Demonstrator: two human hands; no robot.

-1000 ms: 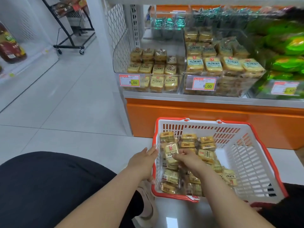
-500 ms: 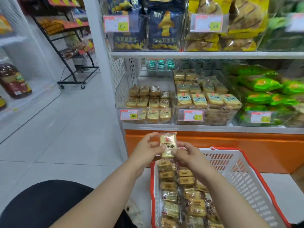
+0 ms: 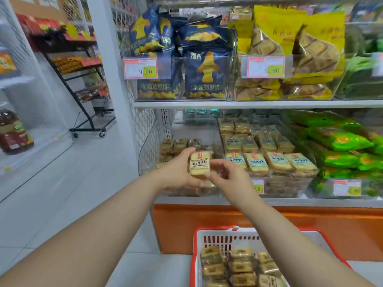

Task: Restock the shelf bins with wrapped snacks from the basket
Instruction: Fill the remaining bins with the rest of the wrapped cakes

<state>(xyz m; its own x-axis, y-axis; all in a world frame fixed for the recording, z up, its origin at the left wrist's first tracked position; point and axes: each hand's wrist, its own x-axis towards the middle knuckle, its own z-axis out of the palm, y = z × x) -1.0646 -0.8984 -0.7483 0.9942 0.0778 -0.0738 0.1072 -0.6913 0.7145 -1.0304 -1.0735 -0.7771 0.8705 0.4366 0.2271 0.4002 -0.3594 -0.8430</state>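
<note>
Wrapped snack (image 3: 199,163) pinched upright between my left hand (image 3: 179,170) and right hand (image 3: 227,177), in front of left shelf bin (image 3: 149,154). Risk: slick wrapper slips from fingertips, drops short of bin; or lands crooked on stacked packs, topples row. Basket (image 3: 219,235) below, plenty left.

The basket (image 3: 228,235) runs off the bottom edge. The hands hide the left bin's (image 3: 149,154) price tag and half of the next price tag (image 3: 258,186). The green packets (image 3: 339,139) are blurred.

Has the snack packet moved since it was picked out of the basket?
Yes. The snack packet went up and forward, out of the basket, now before the left shelf bin.
</note>
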